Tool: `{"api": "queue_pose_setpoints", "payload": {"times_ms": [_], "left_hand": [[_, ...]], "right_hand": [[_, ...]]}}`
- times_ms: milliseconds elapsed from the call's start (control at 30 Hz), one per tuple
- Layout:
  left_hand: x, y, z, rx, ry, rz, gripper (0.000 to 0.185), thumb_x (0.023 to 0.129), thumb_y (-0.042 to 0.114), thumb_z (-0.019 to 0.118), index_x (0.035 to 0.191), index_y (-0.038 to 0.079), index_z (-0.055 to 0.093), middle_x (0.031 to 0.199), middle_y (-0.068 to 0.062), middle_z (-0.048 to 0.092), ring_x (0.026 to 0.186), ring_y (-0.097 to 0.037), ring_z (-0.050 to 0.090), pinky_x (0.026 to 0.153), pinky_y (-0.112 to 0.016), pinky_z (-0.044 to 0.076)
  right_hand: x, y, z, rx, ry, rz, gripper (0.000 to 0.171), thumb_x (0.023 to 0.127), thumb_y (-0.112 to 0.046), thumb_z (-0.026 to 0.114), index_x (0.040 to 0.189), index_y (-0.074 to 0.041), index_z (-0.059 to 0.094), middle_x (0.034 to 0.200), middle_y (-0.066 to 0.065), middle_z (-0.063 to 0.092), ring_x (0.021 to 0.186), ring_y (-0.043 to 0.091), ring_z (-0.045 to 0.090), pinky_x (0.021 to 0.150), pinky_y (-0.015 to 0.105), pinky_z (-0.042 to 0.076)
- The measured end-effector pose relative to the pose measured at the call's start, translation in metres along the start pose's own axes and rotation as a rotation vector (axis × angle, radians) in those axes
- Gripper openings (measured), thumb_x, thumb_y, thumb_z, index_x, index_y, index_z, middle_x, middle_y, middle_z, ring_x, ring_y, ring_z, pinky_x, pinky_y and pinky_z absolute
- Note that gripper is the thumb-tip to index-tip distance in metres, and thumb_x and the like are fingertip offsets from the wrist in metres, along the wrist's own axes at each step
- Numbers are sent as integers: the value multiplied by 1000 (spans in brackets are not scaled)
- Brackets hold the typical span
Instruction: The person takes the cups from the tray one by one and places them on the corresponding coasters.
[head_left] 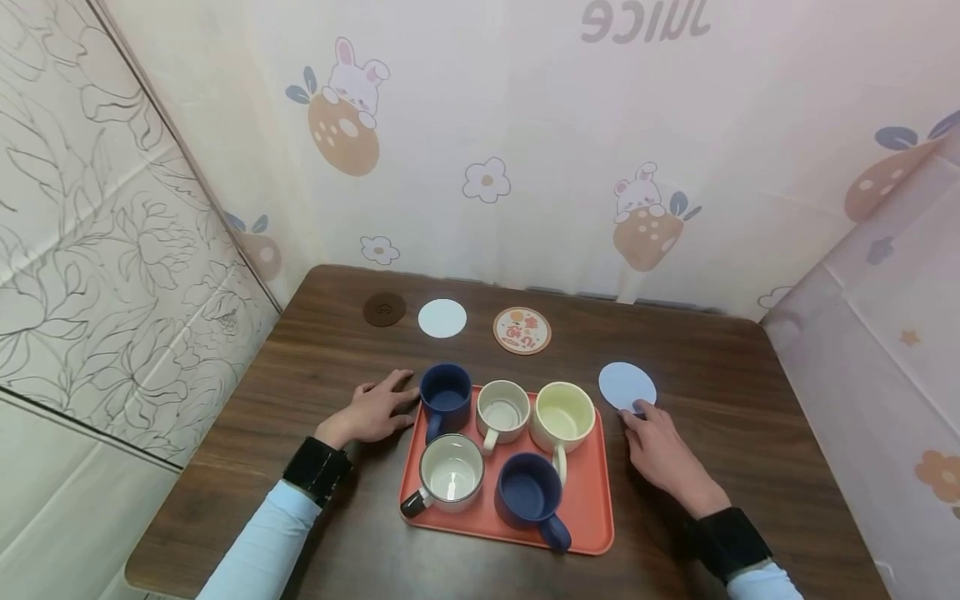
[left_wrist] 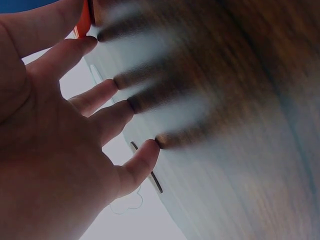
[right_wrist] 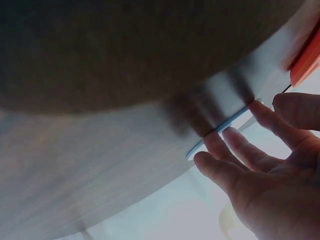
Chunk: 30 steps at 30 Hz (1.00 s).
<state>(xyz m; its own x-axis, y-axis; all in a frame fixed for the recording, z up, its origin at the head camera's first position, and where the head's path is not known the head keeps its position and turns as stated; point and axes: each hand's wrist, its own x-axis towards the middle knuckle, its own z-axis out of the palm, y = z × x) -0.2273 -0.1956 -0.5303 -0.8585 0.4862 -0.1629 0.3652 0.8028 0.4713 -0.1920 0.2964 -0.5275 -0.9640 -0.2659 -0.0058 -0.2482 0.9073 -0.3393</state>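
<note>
Bright even head view, edges warped, wrist views dim, blurred

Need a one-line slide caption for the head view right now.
Left hand flat on the table beside an orange tray of five mugs; right hand touches a pale blue coaster.

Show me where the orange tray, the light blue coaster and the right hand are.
orange tray (head_left: 592, 500): head view, bare right part.
light blue coaster (head_left: 626, 385): head view, its middle.
right hand (head_left: 663, 454): head view, its back.
</note>
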Motion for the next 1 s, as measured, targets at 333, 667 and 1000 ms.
{"api": "queue_pose_setpoints", "payload": {"times_ms": [333, 667, 1000], "left_hand": [[2, -3, 2, -4, 12, 2, 56, 105, 28, 66, 156, 10, 53, 167, -22, 29, 155, -44, 25, 114, -75, 19], [2, 2, -2, 16, -11, -23, 55, 105, 26, 66, 156, 9, 53, 167, -22, 29, 155, -44, 25, 114, -74, 20], [-1, 7, -5, 22, -7, -14, 53, 105, 24, 66, 154, 7, 54, 165, -24, 31, 148, -43, 38, 112, -74, 22]], "right_hand": [[20, 7, -1, 11, 14, -65, 42, 99, -4, 67, 139, 8, 63, 146, 35, 48, 129, 52, 48, 104, 70, 41], [48, 10, -1, -7, -17, -65, 42, 100, -3, 64, 141, 9, 61, 147, 37, 46, 132, 54, 46, 105, 70, 41], [51, 12, -1, -1, -40, -16, 44, 103, -10, 60, 144, 8, 58, 151, 37, 42, 137, 54, 42, 108, 70, 37]]}}
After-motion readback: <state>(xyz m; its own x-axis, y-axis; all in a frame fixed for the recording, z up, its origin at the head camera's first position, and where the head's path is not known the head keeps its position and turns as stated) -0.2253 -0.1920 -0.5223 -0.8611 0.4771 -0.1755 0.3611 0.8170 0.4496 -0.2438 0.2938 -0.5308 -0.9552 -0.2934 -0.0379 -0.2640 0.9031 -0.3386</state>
